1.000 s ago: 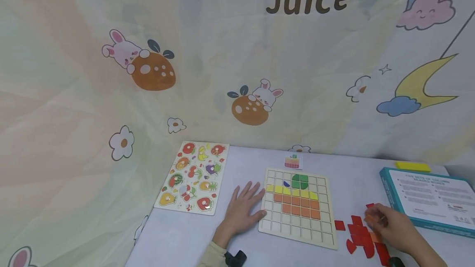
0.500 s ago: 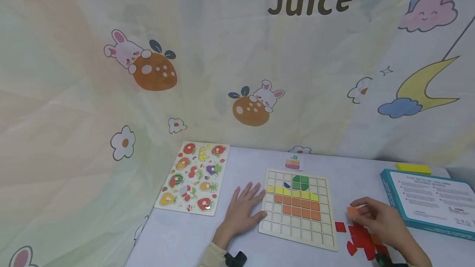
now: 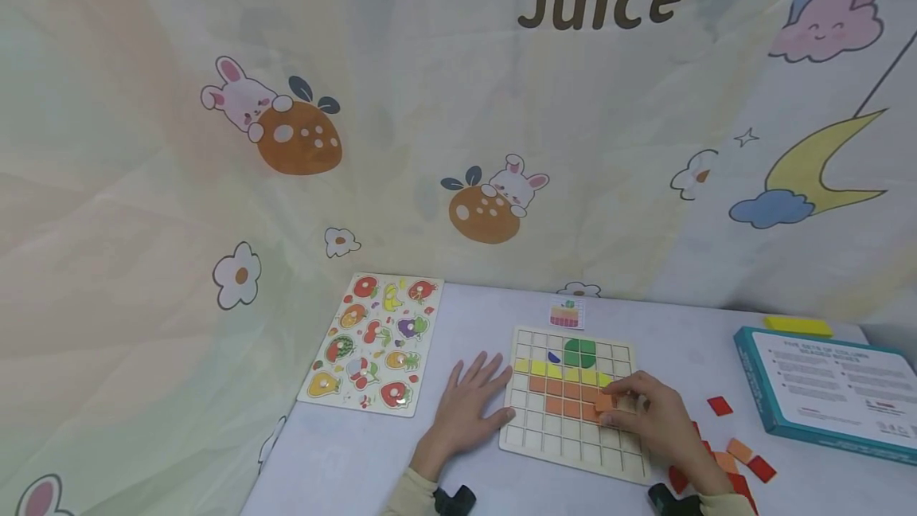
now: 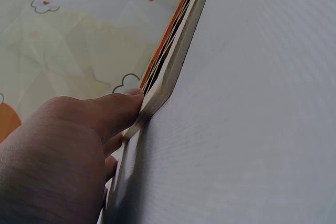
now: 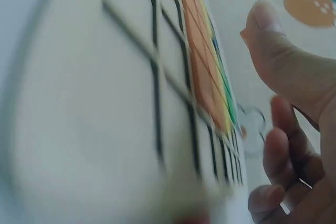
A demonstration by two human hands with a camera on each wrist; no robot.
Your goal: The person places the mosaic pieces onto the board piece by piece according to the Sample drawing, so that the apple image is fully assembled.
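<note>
The grid board [image 3: 573,452] looks like pale, matt wood; the orange tile [image 3: 604,402] seems smooth, painted wood; the table [image 3: 344,460] is matt and smooth; the backdrop [image 3: 430,102] is soft, creased printed cloth; the teal box [image 3: 752,377] looks like glossy card.

Two bare hands, left hand [image 3: 469,400] and right hand [image 3: 655,416], no rings or watches visible. Pale beige long sleeve [image 3: 411,496] ending at the left wrist, at 6 o'clock below that hand. Small black wrist-mounted device [image 3: 454,500] beside the cuff; a similar black device [image 3: 669,500] at the right wrist.
</note>
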